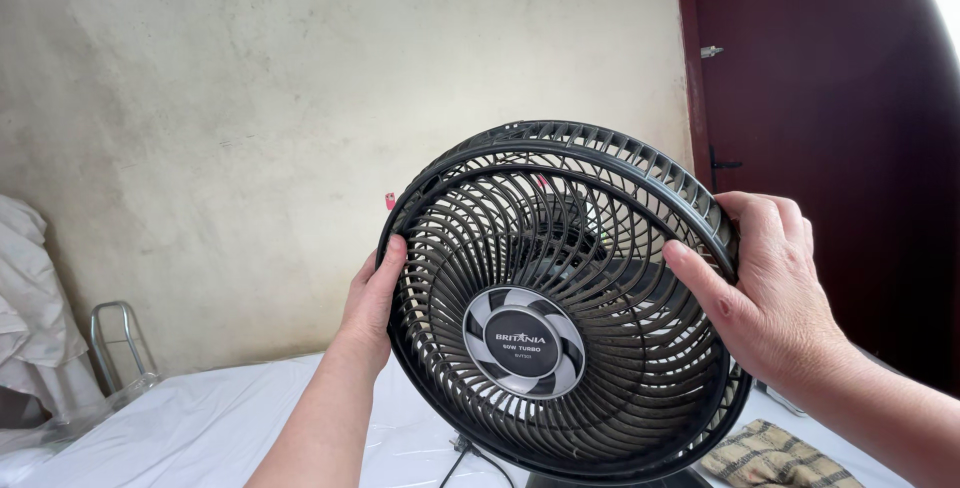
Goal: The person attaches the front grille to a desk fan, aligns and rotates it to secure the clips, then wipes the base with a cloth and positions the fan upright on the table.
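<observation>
1. The black round fan grille [560,298] is held up in mid-air in front of the person, between the two hands, above a surface covered by a white sheet [200,428].
2. The left hand [372,298] is clamped on the grille's left rim, thumb on the front face and the fingers hidden behind the edge.
3. The right hand [765,288] is clamped on the upper right rim, thumb across the front bars and fingers wrapped over the outer ring.
4. The two hands sit well apart, on nearly opposite sides of the disc, so the line between them runs across its full width.
5. The grille is tilted: its face with the grey centre badge [523,340] looks toward the camera and slightly downward-left, top edge leaning away.
6. The right hand appears nearer the camera than the left; both are in contact.
7. A checked cloth [765,455] lies below right and a dark red door [830,128] stands behind.
</observation>
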